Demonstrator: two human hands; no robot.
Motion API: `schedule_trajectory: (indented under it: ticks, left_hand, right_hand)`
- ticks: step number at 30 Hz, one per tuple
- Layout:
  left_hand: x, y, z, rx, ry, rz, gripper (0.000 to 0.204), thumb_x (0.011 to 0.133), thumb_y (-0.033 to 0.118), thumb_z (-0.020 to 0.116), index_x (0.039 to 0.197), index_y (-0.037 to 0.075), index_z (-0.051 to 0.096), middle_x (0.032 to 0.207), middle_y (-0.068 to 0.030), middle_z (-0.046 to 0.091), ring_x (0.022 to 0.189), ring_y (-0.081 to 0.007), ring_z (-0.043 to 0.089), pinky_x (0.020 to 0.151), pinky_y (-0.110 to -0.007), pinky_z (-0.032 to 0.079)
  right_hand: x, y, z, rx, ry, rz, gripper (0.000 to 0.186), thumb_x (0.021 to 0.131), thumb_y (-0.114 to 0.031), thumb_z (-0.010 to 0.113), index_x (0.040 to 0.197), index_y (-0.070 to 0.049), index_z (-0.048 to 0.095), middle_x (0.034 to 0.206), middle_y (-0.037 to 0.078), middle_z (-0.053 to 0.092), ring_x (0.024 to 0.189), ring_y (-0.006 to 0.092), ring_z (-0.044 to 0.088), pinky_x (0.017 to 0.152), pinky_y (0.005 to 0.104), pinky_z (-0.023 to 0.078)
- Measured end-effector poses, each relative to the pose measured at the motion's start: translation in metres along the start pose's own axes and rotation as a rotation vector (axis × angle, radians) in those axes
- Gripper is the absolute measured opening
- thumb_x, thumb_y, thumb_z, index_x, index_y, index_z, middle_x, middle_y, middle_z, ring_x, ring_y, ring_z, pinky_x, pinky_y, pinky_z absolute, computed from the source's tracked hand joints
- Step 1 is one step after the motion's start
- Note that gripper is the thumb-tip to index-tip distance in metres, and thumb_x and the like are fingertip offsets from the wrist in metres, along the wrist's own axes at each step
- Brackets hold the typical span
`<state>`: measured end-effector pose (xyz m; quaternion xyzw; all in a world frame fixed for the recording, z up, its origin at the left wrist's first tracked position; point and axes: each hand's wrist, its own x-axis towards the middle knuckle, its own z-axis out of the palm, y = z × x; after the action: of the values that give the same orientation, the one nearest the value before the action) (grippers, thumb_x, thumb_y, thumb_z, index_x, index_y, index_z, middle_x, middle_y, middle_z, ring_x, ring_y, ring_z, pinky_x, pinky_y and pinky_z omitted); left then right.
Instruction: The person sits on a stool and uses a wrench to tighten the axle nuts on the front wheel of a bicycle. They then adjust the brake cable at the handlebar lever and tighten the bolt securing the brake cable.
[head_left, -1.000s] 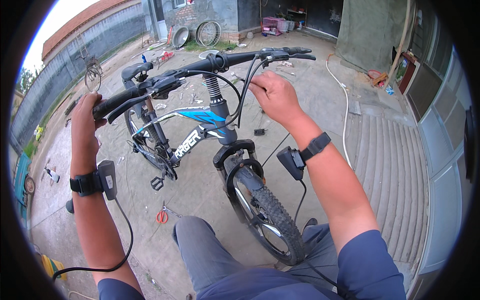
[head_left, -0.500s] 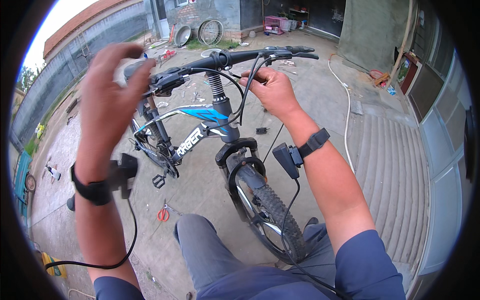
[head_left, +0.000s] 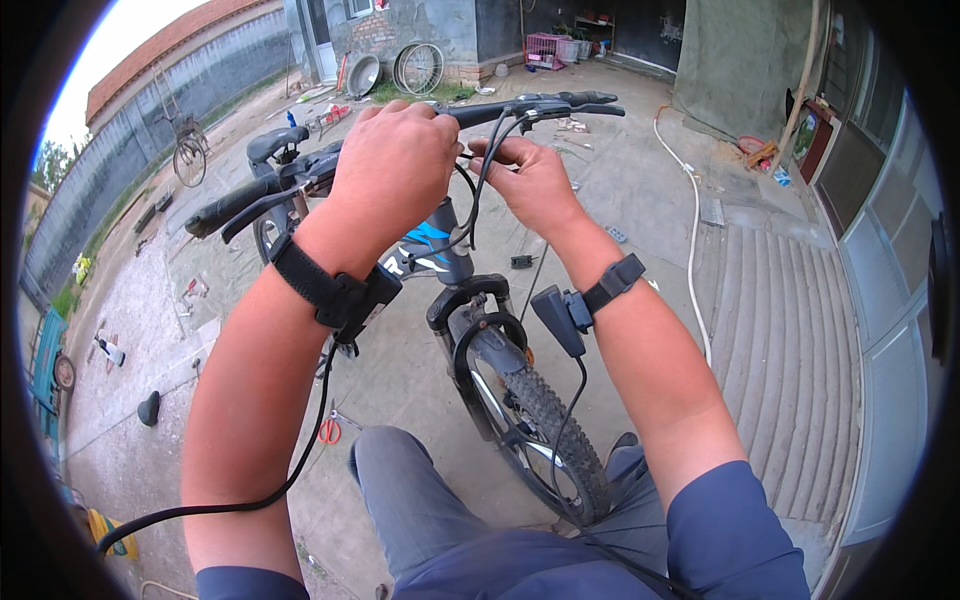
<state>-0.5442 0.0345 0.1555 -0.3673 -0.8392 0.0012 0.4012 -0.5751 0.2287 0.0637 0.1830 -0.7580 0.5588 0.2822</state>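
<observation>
Both hands (head_left: 395, 155) (head_left: 535, 185) near the handlebar (head_left: 482, 113)

In the upper centre of the frame, my left hand (head_left: 395, 155) is in front of the handlebar (head_left: 495, 111), with my right hand (head_left: 537, 187) just to its right beside the cables (head_left: 484, 172). Lower down, the front wheel (head_left: 555, 430) lies right of my knee (head_left: 388, 460) and the scissors (head_left: 330, 431) left of it on the ground (head_left: 240, 380). A hose (head_left: 692, 240) runs down the right, and another bicycle (head_left: 189, 155) stands at upper left, beyond the saddle (head_left: 277, 143)

Concrete ground (head_left: 640, 180), orange-handled scissors (head_left: 330, 431), pale hose (head_left: 694, 255)
</observation>
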Motion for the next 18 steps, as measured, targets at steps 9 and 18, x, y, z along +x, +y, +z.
schedule_trajectory:
  ticks: [9, 18]
  left_hand:
    - [-0.006, -0.028, -0.022, -0.078, 0.091, -0.132, 0.017, 0.096, 0.021, 0.064, 0.095, 0.004, 0.069, 0.088, -0.0161, 0.071, 0.088, -0.0385, 0.068, 0.079, -0.049, 0.052]
    - [-0.011, -0.055, -0.033, -0.216, 0.030, -0.303, 0.022, 0.099, 0.026, 0.063, 0.100, 0.006, 0.070, 0.086, -0.0199, 0.072, 0.084, -0.0418, 0.068, 0.072, -0.051, 0.052]
  right_hand:
    - [-0.032, -0.013, 0.003, 0.101, -0.054, 0.092, 0.026, 0.098, -0.012, 0.062, 0.121, -0.004, 0.072, 0.115, 0.006, 0.073, 0.106, 0.0143, 0.067, 0.086, 0.0307, 0.053]
    - [-0.033, -0.005, 0.008, 0.336, -0.134, 0.221, 0.020, 0.102, -0.018, 0.065, 0.118, -0.007, 0.065, 0.105, 0.002, 0.074, 0.096, 0.0105, 0.068, 0.077, 0.0263, 0.052]
